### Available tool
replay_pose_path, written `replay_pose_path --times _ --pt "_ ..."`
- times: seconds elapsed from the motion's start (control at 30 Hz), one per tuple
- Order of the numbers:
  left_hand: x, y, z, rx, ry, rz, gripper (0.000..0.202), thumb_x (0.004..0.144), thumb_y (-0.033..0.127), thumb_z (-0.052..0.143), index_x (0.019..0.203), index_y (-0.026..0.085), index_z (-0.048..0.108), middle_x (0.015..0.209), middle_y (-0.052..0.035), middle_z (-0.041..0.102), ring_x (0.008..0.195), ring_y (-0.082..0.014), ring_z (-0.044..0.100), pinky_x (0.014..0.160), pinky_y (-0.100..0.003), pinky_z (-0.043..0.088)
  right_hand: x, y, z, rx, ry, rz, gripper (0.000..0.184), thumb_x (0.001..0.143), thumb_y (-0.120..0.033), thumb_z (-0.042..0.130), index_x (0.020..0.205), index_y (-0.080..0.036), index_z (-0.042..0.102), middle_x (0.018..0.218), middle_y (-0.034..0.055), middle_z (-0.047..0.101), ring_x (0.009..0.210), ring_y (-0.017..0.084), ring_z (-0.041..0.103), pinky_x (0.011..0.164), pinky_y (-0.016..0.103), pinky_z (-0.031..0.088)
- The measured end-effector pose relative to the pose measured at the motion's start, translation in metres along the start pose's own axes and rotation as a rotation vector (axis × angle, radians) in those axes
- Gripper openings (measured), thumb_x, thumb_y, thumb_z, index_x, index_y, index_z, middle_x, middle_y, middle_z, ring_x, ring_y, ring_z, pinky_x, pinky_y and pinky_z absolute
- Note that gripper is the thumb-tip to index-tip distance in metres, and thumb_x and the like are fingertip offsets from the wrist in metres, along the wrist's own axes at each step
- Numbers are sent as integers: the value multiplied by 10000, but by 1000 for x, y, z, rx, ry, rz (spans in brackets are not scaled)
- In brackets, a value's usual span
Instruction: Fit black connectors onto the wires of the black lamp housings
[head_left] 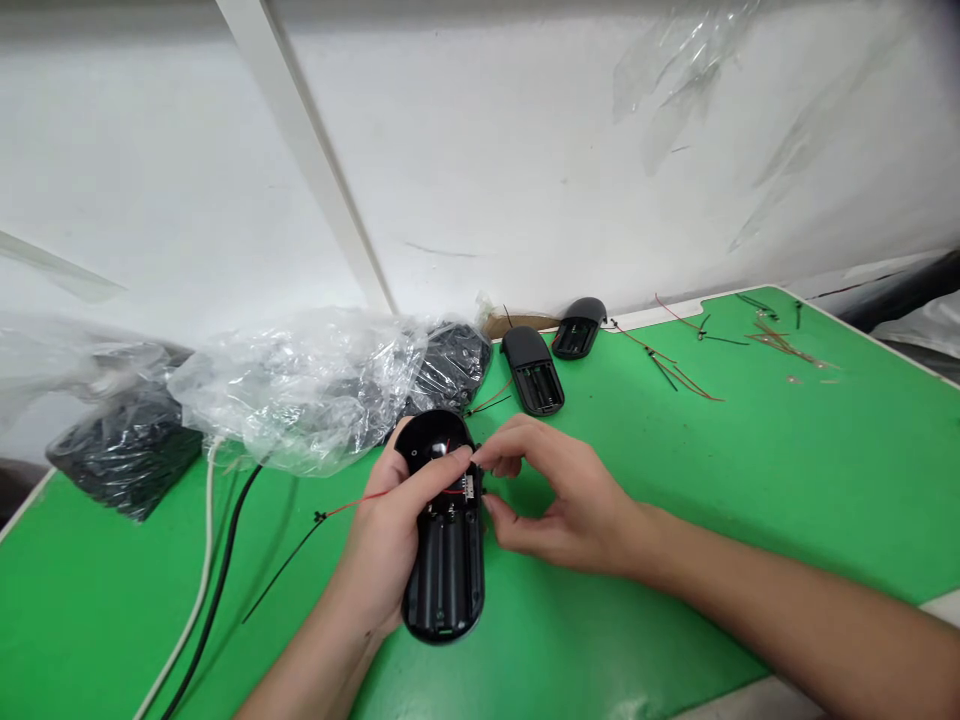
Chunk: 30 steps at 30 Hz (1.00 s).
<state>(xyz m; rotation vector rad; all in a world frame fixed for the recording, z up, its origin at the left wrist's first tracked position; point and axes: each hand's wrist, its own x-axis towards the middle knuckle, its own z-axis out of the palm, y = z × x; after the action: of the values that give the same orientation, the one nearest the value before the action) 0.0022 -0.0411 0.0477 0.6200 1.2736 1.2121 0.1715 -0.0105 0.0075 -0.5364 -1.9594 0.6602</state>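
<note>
My left hand (pixel 382 530) grips an open black plastic housing (pixel 446 585), shaped like a long remote control, with its battery channels facing up. A thin red wire (pixel 360 506) runs from the housing across my left fingers to a small black joint, and a black wire (pixel 283 570) continues from there. A small pale connector (pixel 469 487) sits at the housing's right side. The thumb and forefinger of my right hand (pixel 555 500) are at that edge, spread slightly. Whether they pinch a wire is hidden.
Two similar black housings (pixel 534 370) (pixel 578 327) lie on the green work mat (pixel 660 480). Loose wires (pixel 780 340) lie at the far right. Clear plastic bags (pixel 300 390) hold black parts at the left. White and black cables (pixel 214 590) run along the left.
</note>
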Motion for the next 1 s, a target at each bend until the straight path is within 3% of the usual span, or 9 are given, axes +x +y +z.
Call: replay_pose_path --times 0.2,0.43,0.57,0.87,1.0 --pt "0 -2 2 -17 19 -37 415 664 334 894 997 211 679 655 65 556 511 -69 518 403 -144 413 0 -2 1 74 -13 97 397 808 -63 627 1172 -189 532 962 35 571 802 134 534 717 275 498" --pt "1 -3 2 -23 -15 -53 375 699 328 876 980 205 658 689 58 602 507 -71 531 398 -153 424 -2 -5 3 124 -27 215 394 806 -67 620 1168 -192 524 984 21 580 701 95 538 654 259 481" --pt "1 -2 2 -22 -5 -69 377 709 327 870 1001 210 663 623 68 553 480 -73 512 395 -157 420 -2 -8 3 148 -36 260 391 796 -64 621 1152 -190 520 977 14 586 671 83 535 618 240 470" --pt "2 0 3 -45 44 -79 397 653 330 897 955 193 680 546 74 478 454 -77 479 383 -159 409 -3 -8 2 85 -28 185 415 790 -58 654 1160 -191 523 983 -4 580 710 80 520 657 236 461" --pt "3 -1 2 -30 58 -57 408 638 342 907 938 185 680 603 60 535 507 -82 516 400 -155 425 -2 -8 0 40 -24 101 419 796 -35 645 1174 -174 525 985 7 569 789 94 514 710 226 465"
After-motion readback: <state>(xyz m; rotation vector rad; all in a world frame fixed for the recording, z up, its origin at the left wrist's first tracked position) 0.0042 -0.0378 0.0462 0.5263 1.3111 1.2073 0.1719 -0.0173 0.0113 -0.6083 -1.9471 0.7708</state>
